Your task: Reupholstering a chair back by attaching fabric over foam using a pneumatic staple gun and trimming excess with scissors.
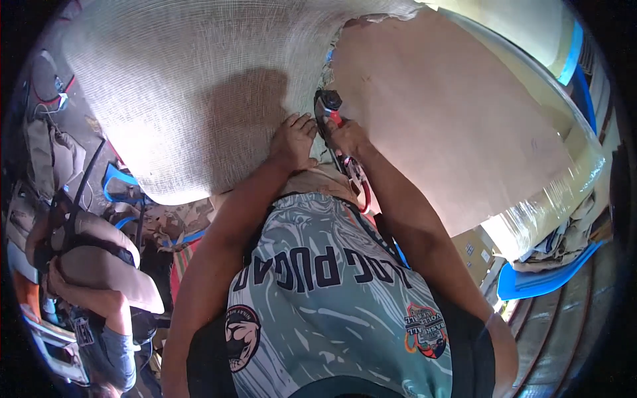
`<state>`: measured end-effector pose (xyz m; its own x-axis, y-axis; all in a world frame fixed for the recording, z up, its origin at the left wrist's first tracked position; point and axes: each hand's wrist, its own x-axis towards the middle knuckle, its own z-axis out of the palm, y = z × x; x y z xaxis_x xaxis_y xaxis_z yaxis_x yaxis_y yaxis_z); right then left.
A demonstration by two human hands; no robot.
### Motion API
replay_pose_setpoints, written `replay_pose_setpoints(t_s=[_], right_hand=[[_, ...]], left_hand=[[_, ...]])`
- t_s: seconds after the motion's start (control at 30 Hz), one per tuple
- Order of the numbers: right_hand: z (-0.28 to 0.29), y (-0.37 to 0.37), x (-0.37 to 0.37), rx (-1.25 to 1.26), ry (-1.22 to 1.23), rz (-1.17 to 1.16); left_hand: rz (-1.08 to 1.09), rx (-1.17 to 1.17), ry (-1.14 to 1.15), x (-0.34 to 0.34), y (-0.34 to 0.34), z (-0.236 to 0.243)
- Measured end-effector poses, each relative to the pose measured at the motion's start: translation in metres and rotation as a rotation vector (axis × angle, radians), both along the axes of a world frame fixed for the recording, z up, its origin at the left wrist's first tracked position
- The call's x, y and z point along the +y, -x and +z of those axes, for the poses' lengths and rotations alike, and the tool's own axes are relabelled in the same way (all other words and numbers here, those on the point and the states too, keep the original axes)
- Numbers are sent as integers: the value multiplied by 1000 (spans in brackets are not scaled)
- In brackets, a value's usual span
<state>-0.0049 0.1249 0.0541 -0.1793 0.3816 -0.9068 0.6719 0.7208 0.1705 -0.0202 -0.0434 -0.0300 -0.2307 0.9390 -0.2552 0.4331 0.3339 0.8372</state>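
My left hand (pixel 294 141) lies on a pale woven, curved panel (pixel 176 86), fingers slightly bent and apart, beside the panel's ragged right edge. Just to its right, my right hand (pixel 348 140) grips a black and red hand tool (pixel 329 101) with a red hose hanging below. The tool sits along the seam between the woven panel and a large pinkish flat sheet (pixel 451 126). A dark shadow falls across the woven panel above my left hand.
A co-worker (pixel 113 348) at lower left has a hand on a light padded piece (pixel 99 272). Blue strips (pixel 541 278), scraps and a cardboard piece (pixel 474 255) lie around the work. Clear plastic wrapping (pixel 521 232) edges the sheet at right.
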Motion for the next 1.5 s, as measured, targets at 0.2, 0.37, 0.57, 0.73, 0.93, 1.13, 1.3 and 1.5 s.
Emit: replay_pose_setpoints(t_s=[0.2, 0.37, 0.57, 0.73, 0.93, 1.13, 1.3, 1.5], right_hand=[[91, 22, -20, 572, -240, -261], [130, 45, -15, 593, -168, -509], [64, 31, -18, 224, -147, -394], [19, 14, -6, 129, -32, 47], [1, 11, -3, 51, -6, -4], [-4, 13, -2, -32, -44, -143], [37, 6, -1, 221, -125, -109], [114, 15, -3, 472, -99, -500]], left_hand=[[46, -64, -43, -2, 10, 4], [65, -5, -81, -4, 6, 5], [213, -15, -209, -5, 6, 4], [165, -32, -184, -5, 8, 3], [123, -56, -154, -5, 6, 1], [144, -52, -141, -4, 7, 0], [205, -137, -195, -3, 12, 2], [186, -187, -233, -7, 18, 1]])
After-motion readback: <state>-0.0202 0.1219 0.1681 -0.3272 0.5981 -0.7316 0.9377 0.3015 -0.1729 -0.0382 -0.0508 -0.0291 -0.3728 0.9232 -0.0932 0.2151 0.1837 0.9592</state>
